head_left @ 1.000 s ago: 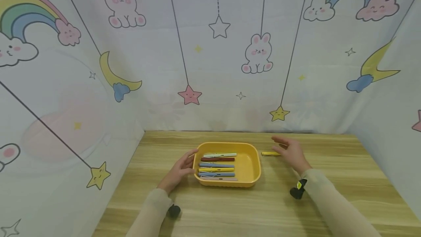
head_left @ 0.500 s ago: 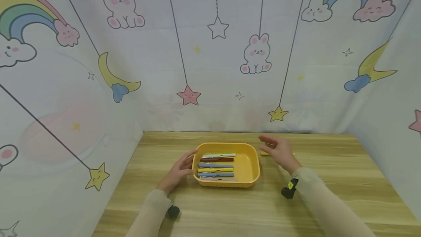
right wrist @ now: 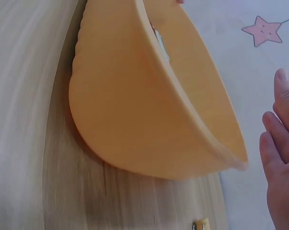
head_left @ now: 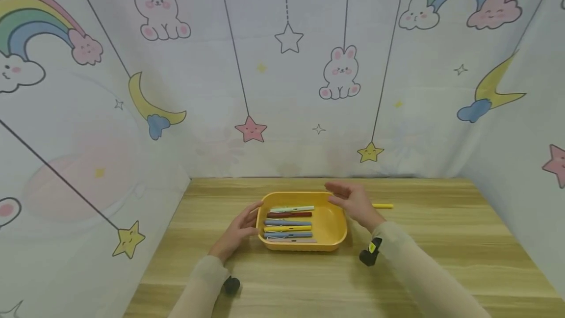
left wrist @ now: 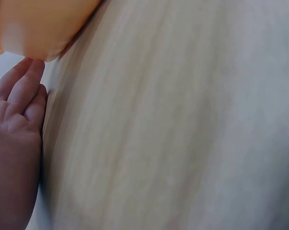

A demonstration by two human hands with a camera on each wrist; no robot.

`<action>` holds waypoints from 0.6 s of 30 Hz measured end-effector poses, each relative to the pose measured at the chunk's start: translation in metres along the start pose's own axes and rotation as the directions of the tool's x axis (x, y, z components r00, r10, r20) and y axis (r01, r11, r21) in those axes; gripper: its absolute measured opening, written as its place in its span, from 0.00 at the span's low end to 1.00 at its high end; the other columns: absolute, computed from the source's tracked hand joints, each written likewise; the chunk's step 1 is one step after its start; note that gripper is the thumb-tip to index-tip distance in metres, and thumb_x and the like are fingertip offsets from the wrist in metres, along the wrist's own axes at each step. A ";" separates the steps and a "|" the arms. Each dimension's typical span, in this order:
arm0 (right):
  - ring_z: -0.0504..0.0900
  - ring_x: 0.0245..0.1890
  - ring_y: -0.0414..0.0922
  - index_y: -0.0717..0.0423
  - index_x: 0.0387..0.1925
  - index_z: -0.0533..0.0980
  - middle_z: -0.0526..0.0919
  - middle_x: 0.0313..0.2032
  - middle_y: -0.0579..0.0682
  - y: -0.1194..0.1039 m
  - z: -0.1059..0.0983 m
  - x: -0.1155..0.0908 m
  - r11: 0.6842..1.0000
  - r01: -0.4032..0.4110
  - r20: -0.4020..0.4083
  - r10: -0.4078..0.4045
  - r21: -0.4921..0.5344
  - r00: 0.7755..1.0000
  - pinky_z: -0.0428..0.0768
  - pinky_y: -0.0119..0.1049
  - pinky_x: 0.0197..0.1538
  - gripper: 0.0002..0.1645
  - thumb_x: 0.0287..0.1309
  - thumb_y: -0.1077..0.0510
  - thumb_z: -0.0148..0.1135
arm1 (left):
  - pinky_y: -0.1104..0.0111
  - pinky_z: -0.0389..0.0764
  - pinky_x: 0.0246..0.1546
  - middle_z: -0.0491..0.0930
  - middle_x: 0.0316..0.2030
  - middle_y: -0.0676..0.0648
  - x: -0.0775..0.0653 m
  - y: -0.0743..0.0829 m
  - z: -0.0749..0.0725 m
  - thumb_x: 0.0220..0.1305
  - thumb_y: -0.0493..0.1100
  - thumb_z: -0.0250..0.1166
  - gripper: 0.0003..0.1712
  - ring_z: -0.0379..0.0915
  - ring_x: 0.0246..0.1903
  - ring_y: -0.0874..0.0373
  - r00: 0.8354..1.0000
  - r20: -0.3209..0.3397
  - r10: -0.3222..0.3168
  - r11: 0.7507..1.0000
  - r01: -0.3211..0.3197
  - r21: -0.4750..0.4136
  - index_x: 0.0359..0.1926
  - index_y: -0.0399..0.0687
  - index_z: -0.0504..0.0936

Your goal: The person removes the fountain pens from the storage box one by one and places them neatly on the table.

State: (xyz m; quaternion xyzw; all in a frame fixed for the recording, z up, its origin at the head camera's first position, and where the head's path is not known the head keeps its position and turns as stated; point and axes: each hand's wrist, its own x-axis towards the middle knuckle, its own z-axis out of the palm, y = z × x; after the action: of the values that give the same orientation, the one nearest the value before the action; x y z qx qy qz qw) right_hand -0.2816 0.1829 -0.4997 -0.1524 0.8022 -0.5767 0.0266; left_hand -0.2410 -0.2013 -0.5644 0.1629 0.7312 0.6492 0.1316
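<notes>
A yellow plastic basket (head_left: 332,247) stands on the table with several pens lying side by side at its left. Among them are a pale green pen (head_left: 297,208), a dark red pen (head_left: 291,215) and a yellow pen (head_left: 287,228). My left hand (head_left: 236,233) rests its relaxed fingers against the basket's left end; the left wrist view shows fingertips at the outer wall (left wrist: 27,28). Over the right end of the rim is my right hand (head_left: 356,206), fingers extended and holding nothing. In the right wrist view its fingers (right wrist: 278,136) stand apart from the basket wall (right wrist: 134,105).
Another yellow pen (head_left: 383,206) lies on the table right of the basket, partly hidden behind my right hand. The wood-grain table (head_left: 423,254) meets a printed cloth backdrop (head_left: 282,156) at the back and both sides. A black wrist camera (head_left: 369,254) hangs below my right wrist.
My right hand has moved left, away from over the loose yellow pen, to the basket's right rim. The left hand stays at the basket. The view has shifted slightly.
</notes>
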 end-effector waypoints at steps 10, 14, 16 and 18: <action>0.78 0.68 0.57 0.56 0.67 0.79 0.82 0.66 0.54 -0.013 0.023 0.013 0.998 -0.049 0.055 0.050 -0.027 0.997 0.80 0.47 0.65 0.26 0.68 0.63 0.68 | 0.45 0.57 0.77 0.59 0.80 0.40 0.001 0.000 -0.002 0.68 0.33 0.64 0.44 0.59 0.77 0.40 1.000 -0.021 -0.019 1.000 0.020 0.006 0.81 0.61 0.61; 0.79 0.68 0.58 0.58 0.67 0.79 0.82 0.65 0.53 -0.012 0.030 0.016 0.998 -0.051 0.077 0.054 -0.040 0.996 0.80 0.48 0.66 0.26 0.68 0.64 0.68 | 0.44 0.57 0.77 0.58 0.80 0.40 0.000 -0.001 -0.003 0.68 0.33 0.64 0.45 0.58 0.78 0.40 1.000 -0.013 -0.014 1.000 0.014 0.007 0.81 0.60 0.60; 0.79 0.67 0.57 0.58 0.66 0.79 0.83 0.64 0.52 -0.010 0.033 0.016 0.998 -0.050 0.085 0.053 -0.046 0.995 0.80 0.47 0.65 0.26 0.68 0.63 0.69 | 0.44 0.56 0.77 0.58 0.80 0.40 0.000 -0.002 -0.002 0.68 0.33 0.64 0.45 0.58 0.78 0.41 1.000 -0.008 -0.015 1.000 0.015 0.004 0.81 0.60 0.60; 0.80 0.66 0.57 0.58 0.65 0.80 0.84 0.64 0.53 -0.008 0.036 0.017 0.998 -0.043 0.097 0.048 -0.050 0.994 0.81 0.46 0.64 0.25 0.67 0.64 0.69 | 0.45 0.56 0.77 0.58 0.81 0.40 -0.001 -0.003 -0.002 0.68 0.33 0.64 0.45 0.57 0.78 0.41 1.000 -0.007 -0.018 1.000 0.018 0.005 0.82 0.60 0.60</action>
State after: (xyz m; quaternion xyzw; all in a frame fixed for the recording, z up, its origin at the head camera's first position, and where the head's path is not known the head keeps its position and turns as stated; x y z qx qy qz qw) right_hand -0.2879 0.1433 -0.5021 -0.1626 0.8169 -0.5483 0.0754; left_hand -0.2414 -0.2036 -0.5668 0.1544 0.7347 0.6468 0.1343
